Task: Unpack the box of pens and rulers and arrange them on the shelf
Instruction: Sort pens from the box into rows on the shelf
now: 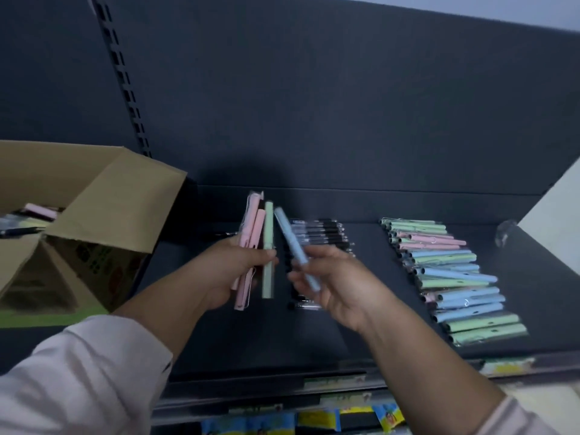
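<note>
Right hand [332,284] pinches 1 blue pen [292,243], axis pointing away; pastel row [455,274] lies to its right, pens crosswise. Left hand [232,271] grips pink and green pens [255,227].

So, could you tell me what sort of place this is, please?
Probably a shop aisle: a dark shelf with a slotted upright, price labels on its front edge, and rows of packaged pens laid out.

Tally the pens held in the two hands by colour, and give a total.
pink pens: 2 visible, in the left hand
green pen: 1, in the left hand
blue pen: 1, in the right hand
Total: 4
</note>
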### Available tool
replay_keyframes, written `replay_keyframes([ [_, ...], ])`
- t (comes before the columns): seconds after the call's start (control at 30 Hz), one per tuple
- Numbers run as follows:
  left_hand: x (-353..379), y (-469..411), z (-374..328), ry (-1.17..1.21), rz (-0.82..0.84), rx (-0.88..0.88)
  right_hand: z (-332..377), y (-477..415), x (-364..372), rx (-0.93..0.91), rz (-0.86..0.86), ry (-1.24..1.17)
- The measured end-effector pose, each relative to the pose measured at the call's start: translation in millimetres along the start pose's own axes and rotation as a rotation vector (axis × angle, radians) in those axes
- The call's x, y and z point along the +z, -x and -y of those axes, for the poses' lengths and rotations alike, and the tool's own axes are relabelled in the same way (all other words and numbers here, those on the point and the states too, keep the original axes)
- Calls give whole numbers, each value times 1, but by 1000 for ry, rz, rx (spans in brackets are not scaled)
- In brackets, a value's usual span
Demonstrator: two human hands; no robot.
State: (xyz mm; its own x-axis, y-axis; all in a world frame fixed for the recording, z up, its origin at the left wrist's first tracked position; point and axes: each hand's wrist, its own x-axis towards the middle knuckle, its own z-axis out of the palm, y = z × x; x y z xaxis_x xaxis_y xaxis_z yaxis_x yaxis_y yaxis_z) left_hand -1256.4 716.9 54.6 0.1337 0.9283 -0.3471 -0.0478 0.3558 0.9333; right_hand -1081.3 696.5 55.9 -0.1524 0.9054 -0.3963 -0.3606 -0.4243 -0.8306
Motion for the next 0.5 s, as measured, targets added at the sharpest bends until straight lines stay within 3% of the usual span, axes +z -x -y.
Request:
replay_keyframes([
  [0.07,4,1,-5,48,47,0,-5,3,17,25,-5,273],
  [0.13,7,4,-10,105,91,-9,-8,3,29,9,-77,401],
  [0.33,12,5,-18,171,74,38,-23,3,41,-102,-100,310],
  [0.5,16,5,-16,65,6,71,-26,7,35,-147,-34,347],
])
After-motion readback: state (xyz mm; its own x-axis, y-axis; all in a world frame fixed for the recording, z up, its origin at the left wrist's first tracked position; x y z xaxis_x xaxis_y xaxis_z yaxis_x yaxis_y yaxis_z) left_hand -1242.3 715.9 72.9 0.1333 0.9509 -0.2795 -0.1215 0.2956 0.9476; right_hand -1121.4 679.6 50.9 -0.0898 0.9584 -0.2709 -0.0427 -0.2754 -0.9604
